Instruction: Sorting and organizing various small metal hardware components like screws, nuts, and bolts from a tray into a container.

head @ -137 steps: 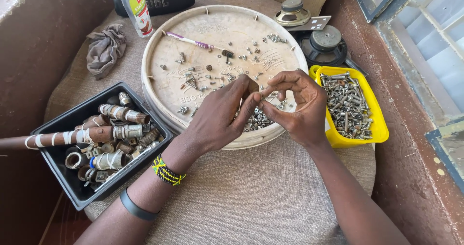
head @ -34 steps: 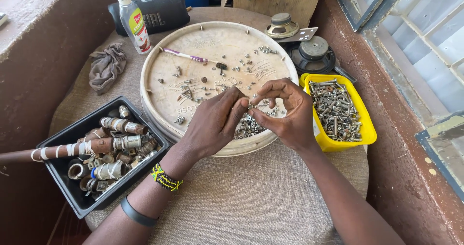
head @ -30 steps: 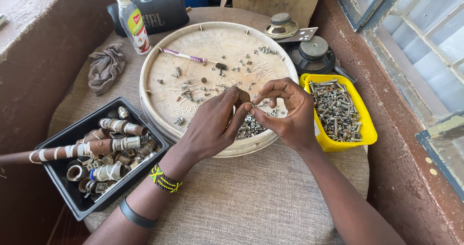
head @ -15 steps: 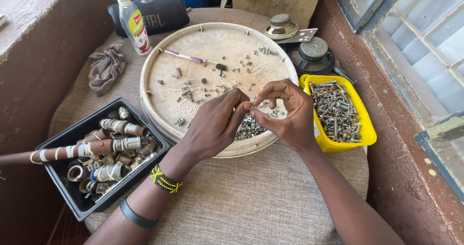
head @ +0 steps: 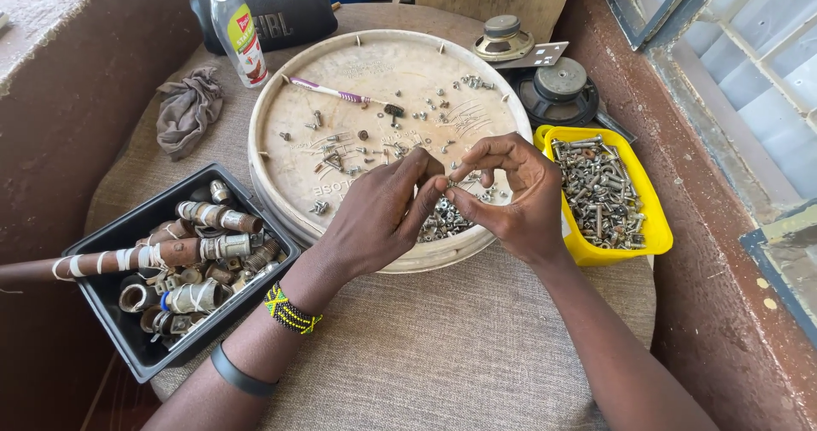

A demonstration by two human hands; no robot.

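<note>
Both hands meet right in the middle of the frame, over the near edge of a big round cream-coloured lid (head: 340, 74) that's lying upside down like a tray. The left hand (head: 379, 218) and right hand (head: 515, 197) are pinching a tiny metal screw or nut (head: 448, 188) between fingertips, thumbs and forefingers closed on it from either side; it's too small to say exactly which kind of fastener it is. Just under the fingers there's a little heap of nuts and screws (head: 442, 221) on the lid, with more scattered loose toward the upper middle, plus a purple-handled screwdriver (head: 328, 92). To the right of the hands sits a yellow tub (head: 659, 227) full of bolts and screws. Lower left is a black tray (head: 111, 312) with old pipe fittings wrapped in white tape. Upper left has a crumpled rag (head: 187, 112), a plastic bottle (head: 237, 31) and a dark speaker (head: 294, 10). Everything's on a coarse grey cloth (head: 442, 346).
</note>
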